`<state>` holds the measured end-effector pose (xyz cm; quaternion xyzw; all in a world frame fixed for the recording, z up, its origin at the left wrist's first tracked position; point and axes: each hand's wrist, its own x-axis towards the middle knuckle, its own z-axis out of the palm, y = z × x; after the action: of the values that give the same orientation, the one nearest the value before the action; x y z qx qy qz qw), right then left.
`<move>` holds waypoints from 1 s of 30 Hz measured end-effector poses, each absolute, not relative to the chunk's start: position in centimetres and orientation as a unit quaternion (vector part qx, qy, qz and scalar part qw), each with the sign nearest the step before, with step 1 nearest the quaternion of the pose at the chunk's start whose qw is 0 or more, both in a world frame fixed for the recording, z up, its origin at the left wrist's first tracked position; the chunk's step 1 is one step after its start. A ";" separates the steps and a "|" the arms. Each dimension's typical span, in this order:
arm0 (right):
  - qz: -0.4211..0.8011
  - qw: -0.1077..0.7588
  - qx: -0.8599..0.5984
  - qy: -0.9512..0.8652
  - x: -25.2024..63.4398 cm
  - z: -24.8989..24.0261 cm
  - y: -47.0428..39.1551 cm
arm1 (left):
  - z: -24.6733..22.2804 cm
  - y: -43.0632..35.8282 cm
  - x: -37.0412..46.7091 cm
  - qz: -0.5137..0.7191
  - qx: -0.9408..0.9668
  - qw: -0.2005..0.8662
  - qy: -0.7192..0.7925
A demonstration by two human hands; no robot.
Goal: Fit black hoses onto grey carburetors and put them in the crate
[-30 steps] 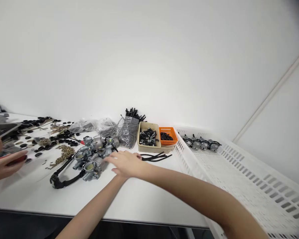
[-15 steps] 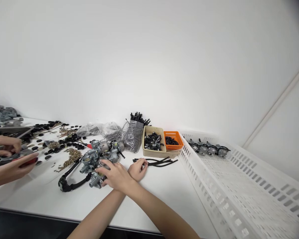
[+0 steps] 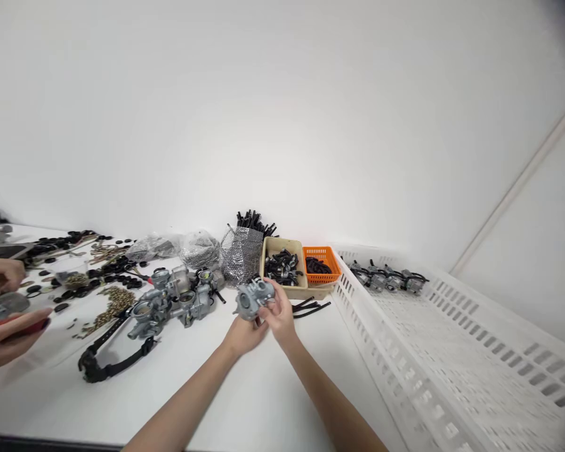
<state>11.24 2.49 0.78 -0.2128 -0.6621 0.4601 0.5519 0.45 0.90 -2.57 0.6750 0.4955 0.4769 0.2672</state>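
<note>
There were four carburetors [image 3: 394, 280] in one crate [image 3: 456, 326], one held carburetor [image 3: 253, 297] in the wearer's two hands [image 3: 283, 319], a cluster [image 3: 198, 304] too overlapped to count, one orange basket [image 3: 333, 260], one strap [image 3: 91, 368] and a co-worker's two hands [image 3: 12, 344].

Around the held carburetor [image 3: 254, 299]: strap [image 3: 93, 367] at eight o'clock, other carburetors [image 3: 193, 304] nine, basket [image 3: 324, 278] two, crate [image 3: 452, 351] three.

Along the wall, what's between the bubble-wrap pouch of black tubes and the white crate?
Head view, left to right: the cream tray of black and metal fittings, then the orange basket holding black pieces.
</note>
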 end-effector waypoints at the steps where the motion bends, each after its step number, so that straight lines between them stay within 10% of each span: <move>1: 0.507 0.559 -0.202 -0.625 12.6 1.1 3.3 | -2.6 1.1 0.4 0.480 0.672 0.279 0.489; 8: 0.678 0.442 -0.199 -0.552 17.0 -0.1 6.0 | -2.4 1.2 0.2 0.557 0.563 0.466 0.393; 13: 0.666 0.374 -0.194 -0.615 15.9 -0.4 5.6 | -2.5 1.0 0.3 0.560 0.596 0.415 0.398; 23: 0.206 0.579 -0.466 -0.636 18.8 0.1 8.8 | -1.1 -0.2 0.8 0.537 0.600 0.313 0.504; 30: -0.017 0.268 -0.605 -0.749 19.0 3.1 11.5 | -1.3 -0.3 0.8 0.499 0.645 0.305 0.492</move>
<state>19.04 11.50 3.14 -0.6054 -0.7492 -0.0174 0.2681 0.77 -0.25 -1.28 0.6452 0.4917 0.4992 0.3047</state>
